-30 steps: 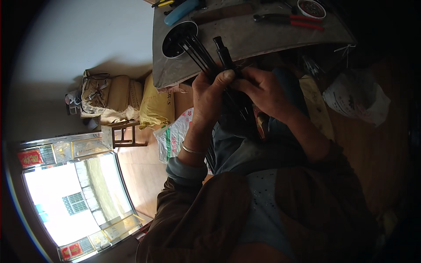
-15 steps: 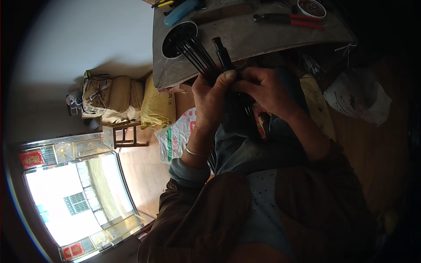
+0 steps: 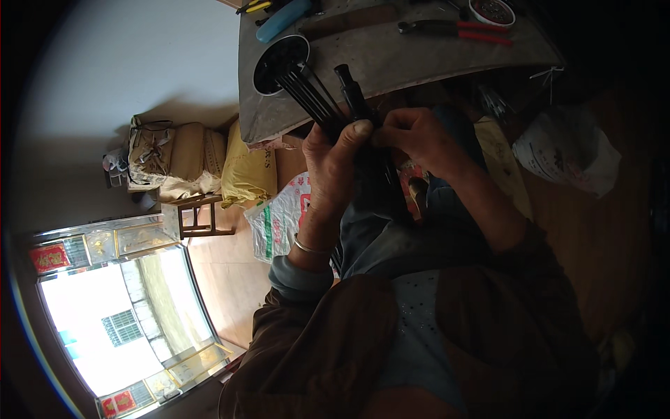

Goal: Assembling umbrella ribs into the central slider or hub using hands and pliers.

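My left hand (image 3: pixel 331 157) is closed round a bundle of thin black rods (image 3: pixel 307 96) and a thicker black tube with a stepped end (image 3: pixel 352 91), its thumb pressed across them. The rods and tube look like parts of a folded umbrella. Beyond my grip, the rods fan toward the table; other dark lengths run down over my lap. My right hand (image 3: pixel 424 142) is just to the right, thumb and fingers pinched together at the side of the bundle. What lies between those fingertips is too dark and small to make out.
Ahead stands a grey table (image 3: pixel 391 66) with a white-rimmed bowl (image 3: pixel 307 50) of dark pieces, red-handled pliers (image 3: pixel 481 33), a blue-handled tool (image 3: pixel 283 19) and a small white bowl (image 3: pixel 513 17). Plastic bags (image 3: pixel 569 150), a yellow sack (image 3: pixel 248 164) and a wooden stool (image 3: pixel 199 218) stand around.
The rods in my left hand have spread differently, one now apart from the rest. My right fingers have shifted slightly, still pinched beside the bundle. The view has moved a little.
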Demonstrator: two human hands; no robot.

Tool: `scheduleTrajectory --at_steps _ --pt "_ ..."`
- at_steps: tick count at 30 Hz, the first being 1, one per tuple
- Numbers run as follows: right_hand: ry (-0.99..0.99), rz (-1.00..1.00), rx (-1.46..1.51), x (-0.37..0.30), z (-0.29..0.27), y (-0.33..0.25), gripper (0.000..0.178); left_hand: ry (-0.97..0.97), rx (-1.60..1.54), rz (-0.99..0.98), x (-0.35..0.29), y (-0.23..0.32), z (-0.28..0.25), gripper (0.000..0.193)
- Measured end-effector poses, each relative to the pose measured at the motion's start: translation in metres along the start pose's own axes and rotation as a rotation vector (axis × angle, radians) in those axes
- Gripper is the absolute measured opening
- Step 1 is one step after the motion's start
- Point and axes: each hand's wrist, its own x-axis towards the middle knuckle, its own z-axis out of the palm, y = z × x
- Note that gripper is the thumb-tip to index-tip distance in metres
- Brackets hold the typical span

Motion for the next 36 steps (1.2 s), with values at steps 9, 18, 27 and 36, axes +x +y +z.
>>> scheduleTrajectory --at_steps 9,18,27,36 --pt "0.013 -0.046 -0.026 -0.005 0.002 -0.006 0.029 -0.079 -0.008 -0.051 0.004 0.003 -0.005 0.022" --pt "-0.098 0.059 0.166 -0.003 -0.006 -0.007 0.031 -0.192 -0.005 -0.110 0.003 0.007 -0.009 0.027" --pt "-0.100 -0.060 0.201 -0.003 0.000 -0.006 0.041 -0.247 -0.108 -0.192 -0.004 0.007 -0.003 0.032" --pt "-0.121 -0.014 0.244 -0.011 0.000 -0.022 0.042 -0.214 0.097 -0.164 -0.009 0.011 0.011 0.045"
